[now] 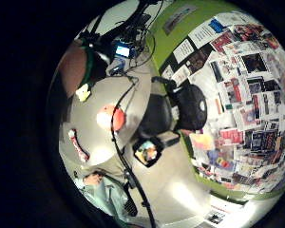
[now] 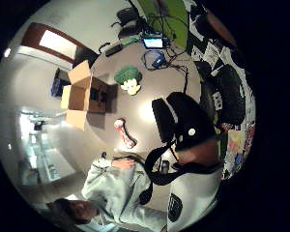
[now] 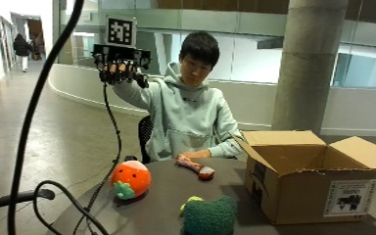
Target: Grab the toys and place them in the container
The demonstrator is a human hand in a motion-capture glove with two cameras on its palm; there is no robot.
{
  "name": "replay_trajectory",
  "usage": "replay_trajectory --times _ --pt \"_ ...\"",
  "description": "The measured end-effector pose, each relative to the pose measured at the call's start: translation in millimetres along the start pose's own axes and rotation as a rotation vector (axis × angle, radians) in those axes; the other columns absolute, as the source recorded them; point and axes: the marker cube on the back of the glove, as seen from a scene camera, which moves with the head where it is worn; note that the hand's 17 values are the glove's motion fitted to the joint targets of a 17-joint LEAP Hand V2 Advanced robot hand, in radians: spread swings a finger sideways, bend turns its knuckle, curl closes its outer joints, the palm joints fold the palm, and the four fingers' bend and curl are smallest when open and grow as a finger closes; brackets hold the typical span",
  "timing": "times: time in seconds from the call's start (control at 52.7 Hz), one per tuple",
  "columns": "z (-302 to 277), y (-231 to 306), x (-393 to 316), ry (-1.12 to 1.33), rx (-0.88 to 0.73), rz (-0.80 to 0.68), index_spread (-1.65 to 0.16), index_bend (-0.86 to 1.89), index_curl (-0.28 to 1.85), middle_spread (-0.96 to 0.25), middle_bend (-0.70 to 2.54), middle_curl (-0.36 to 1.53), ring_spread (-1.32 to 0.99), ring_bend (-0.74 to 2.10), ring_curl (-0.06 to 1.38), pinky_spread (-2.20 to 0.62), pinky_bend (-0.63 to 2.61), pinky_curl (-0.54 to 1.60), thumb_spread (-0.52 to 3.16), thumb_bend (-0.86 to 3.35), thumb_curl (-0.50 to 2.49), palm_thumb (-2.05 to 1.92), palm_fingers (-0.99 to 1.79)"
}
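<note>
Three soft toys lie on the round dark bench (image 3: 168, 196) in front of a seated person in a pale green hooded top. An orange round plush with a green leaf patch (image 3: 130, 179) sits toward the bench's edge on the person's right. A pink and white bone-shaped plush (image 3: 196, 167) lies just before the person's bare left hand (image 3: 183, 156), which rests on the bench near it; whether they touch is hard to tell. A green broccoli-shaped plush (image 3: 209, 214) sits nearest the outside camera, just beside an open brown cardboard box (image 3: 308, 178) with its flaps spread wide. The box stands on the person's left side of the bench, and no toy is visible inside it.

The gloved right hand (image 3: 119, 66) is raised high, about level with the person's head and well apart from every toy. Its fingers hang loosely curled and hold nothing. The thumb-side palm view looks down on the bench from above, showing the box, the broccoli plush and the bone plush set apart from one another.
</note>
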Motion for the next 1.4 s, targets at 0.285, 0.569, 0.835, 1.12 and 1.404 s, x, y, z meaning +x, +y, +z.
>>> replay_trajectory --times 0.285,0.569,0.835,1.12,1.404 --pt "2 -28 -24 0.018 0.063 -0.002 -0.22 0.12 0.07 -0.05 0.21 0.13 -0.20 0.64 0.21 -0.10 0.74 0.27 1.24 0.14 0.08 0.11 0.32" --pt "4 -26 -40 0.048 -0.052 0.038 -0.26 0.13 0.13 -0.03 0.18 0.21 -0.16 0.57 0.21 -0.05 0.87 0.33 1.42 0.10 0.14 0.04 -0.07" --pt "17 -19 -16 0.030 0.026 0.042 -0.26 0.12 0.16 -0.03 0.16 0.24 -0.11 0.51 0.21 -0.02 0.88 0.34 1.39 0.04 0.18 -0.01 -0.15" --pt "66 -17 27 -0.026 0.071 -0.004 -0.26 0.12 0.20 -0.02 0.15 0.26 -0.06 0.29 0.18 0.00 0.73 0.31 1.32 -0.02 0.21 -0.02 -0.23" --pt "148 -24 -2 -0.126 0.047 -0.031 -0.25 0.07 0.18 -0.03 0.13 0.25 -0.04 0.19 0.20 0.01 0.67 0.31 1.14 -0.07 0.21 -0.09 -0.28"
